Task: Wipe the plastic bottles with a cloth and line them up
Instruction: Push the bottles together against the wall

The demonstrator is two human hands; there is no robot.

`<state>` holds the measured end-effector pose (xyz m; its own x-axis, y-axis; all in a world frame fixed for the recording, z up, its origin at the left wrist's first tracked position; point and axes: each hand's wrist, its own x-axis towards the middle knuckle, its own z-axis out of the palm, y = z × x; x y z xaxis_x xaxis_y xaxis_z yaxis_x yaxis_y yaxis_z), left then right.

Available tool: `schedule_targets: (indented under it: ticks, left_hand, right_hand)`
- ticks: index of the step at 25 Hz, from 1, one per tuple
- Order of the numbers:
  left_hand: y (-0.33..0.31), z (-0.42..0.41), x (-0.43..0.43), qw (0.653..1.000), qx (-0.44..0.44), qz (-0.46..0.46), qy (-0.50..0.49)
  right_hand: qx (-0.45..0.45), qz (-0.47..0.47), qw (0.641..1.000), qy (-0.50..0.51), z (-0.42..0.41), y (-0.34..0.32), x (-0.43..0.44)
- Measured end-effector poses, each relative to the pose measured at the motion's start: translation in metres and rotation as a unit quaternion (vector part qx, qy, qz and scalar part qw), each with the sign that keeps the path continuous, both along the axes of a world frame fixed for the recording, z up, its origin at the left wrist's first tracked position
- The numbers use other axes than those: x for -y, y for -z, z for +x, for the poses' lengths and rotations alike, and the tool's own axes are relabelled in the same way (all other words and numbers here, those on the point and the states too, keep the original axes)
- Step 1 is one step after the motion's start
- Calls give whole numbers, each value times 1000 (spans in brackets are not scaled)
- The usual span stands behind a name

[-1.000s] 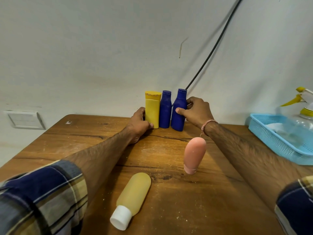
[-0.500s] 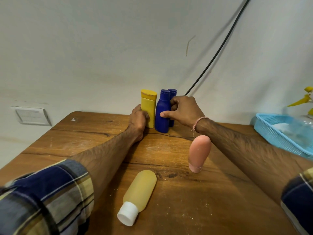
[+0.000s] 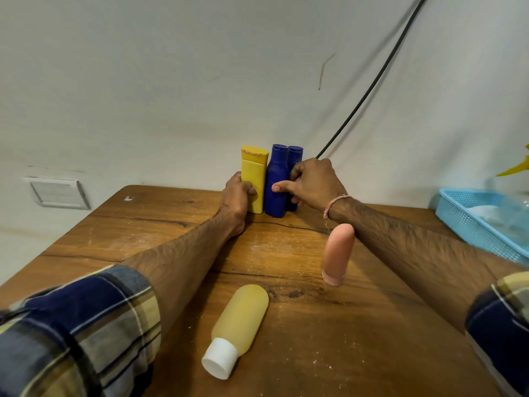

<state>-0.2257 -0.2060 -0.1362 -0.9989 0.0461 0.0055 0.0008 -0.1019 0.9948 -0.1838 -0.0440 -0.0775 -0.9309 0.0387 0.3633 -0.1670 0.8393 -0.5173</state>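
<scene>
- White wall [image 3: 171, 81] is seen behind, and a wooden table [image 3: 343, 353] stands against it; all the bottles are kept on this table.
- At the right edge a blue basket [image 3: 469, 224] is placed, well apart from both hands. Something white lies in it, but whether it is the cloth cannot be told.
- Near the body, a pale yellow bottle [image 3: 240, 316] is lying on its side and a pink bottle [image 3: 337, 253] is standing on its cap. Both are between the forearms and neither is held.
- At the wall, a yellow bottle [image 3: 254, 179] is gripped low by the curled fingers of the left hand [image 3: 236, 202].
- Just beside it, the front blue bottle [image 3: 276, 181] is touched by the stretched thumb of the right hand [image 3: 312, 181], whose fingers are curled round the rear blue bottle [image 3: 294, 159].
- The row is judged to be in the closing-up step. The bottles should be pushed low and slowly, so that none is tipped, and the rear one should be brought level with its neighbours.
</scene>
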Motion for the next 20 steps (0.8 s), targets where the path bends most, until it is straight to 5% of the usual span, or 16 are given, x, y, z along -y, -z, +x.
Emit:
schedule_targets:
  ticks: [13, 20]
  left_hand:
    - [3, -6, -2, 1000, -1, 15, 16]
    - [4, -7, -3, 999, -6, 40, 26]
  right_hand:
    - [-1, 8, 1000, 2, 1, 1, -4]
    - [-115, -42, 988, 95, 9, 19, -26]
